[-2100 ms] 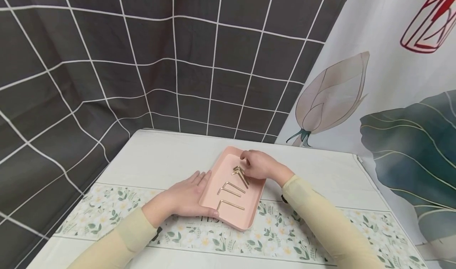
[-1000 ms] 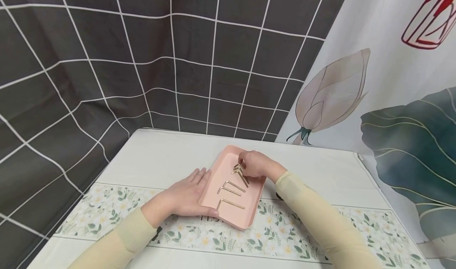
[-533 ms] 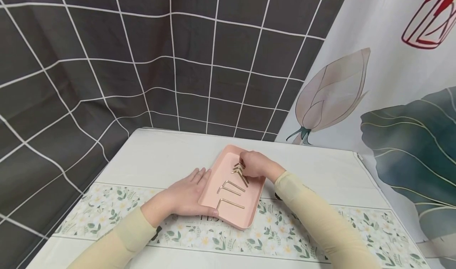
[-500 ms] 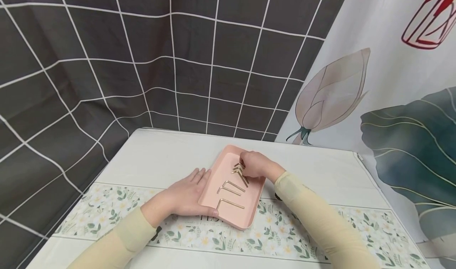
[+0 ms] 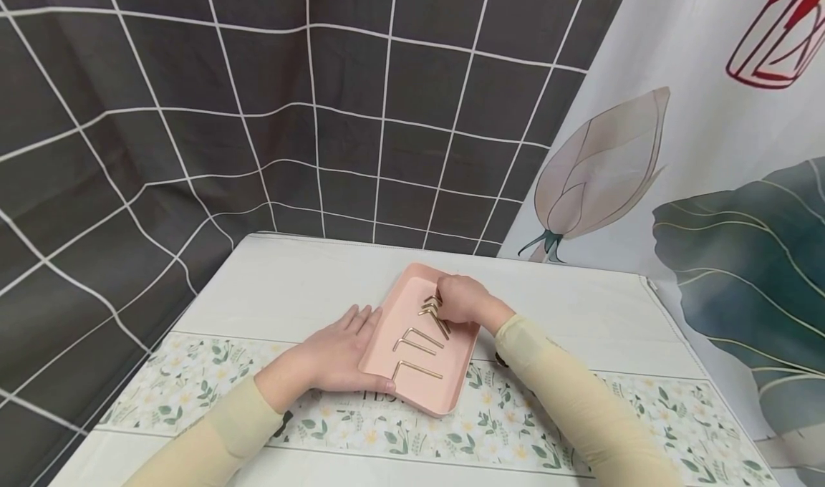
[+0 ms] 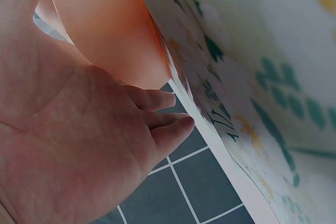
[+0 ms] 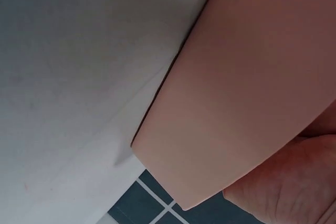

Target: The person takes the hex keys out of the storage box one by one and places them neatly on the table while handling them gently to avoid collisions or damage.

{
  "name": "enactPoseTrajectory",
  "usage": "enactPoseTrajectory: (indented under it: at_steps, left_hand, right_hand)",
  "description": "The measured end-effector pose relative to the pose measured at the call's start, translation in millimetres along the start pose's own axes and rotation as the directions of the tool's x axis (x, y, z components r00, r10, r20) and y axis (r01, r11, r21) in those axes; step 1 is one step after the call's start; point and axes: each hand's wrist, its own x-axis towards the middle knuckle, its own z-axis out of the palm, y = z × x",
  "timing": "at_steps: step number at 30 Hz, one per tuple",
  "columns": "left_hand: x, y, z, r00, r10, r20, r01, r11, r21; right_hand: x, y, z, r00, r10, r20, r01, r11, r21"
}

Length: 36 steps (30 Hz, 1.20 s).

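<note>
A pink tray point(image 5: 451, 383) lies at an angle on the table, holding several L-shaped golden hex keys point(image 5: 421, 369). My left hand point(image 5: 338, 354) rests against the tray's left side, fingers straight and thumb at its near-left corner; the left wrist view shows the palm beside the tray wall point(image 6: 110, 24). My right hand point(image 5: 460, 299) reaches over the far right rim, its curled fingers pinching a small hex key at the far end of a nested row. The fingertips are hidden, and in the right wrist view the tray wall point(image 7: 226, 93) covers most of the hand.
A white tablecloth point(image 5: 303, 272) with a floral band point(image 5: 503, 422) covers the table. Behind stands a dark curtain with a white grid point(image 5: 348, 143); a white curtain point(image 5: 619, 236) printed with leaves hangs at the right.
My right hand has dipped slightly and settled over the far end of the row, where another small key's bend now shows. My left hand and the tray have stayed put.
</note>
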Motion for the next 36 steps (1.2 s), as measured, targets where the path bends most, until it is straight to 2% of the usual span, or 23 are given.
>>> enactPoseTrajectory:
  at_steps: [17,26,36]
  left_hand:
    - [-0.3,0.9,0.7,1.0,-0.006,-0.002,0.006,1.0,-0.011]
    - [0.7,-0.2,1.3,1.0,-0.009,0.002,0.009,1.0,-0.005]
    - [0.8,-0.3,1.7,1.0,-0.01,0.008,0.01,1.0,-0.014]
  right_hand:
    - [-0.4,3.4,1.0,0.997,0.071,-0.017,-0.07,0.997,0.046]
    - [-8.2,4.1,-11.8,0.989,0.133,-0.064,-0.126,0.986,0.109]
    - [-16.6,12.5,-24.0,0.972,0.224,-0.073,-0.208,0.962,0.178]
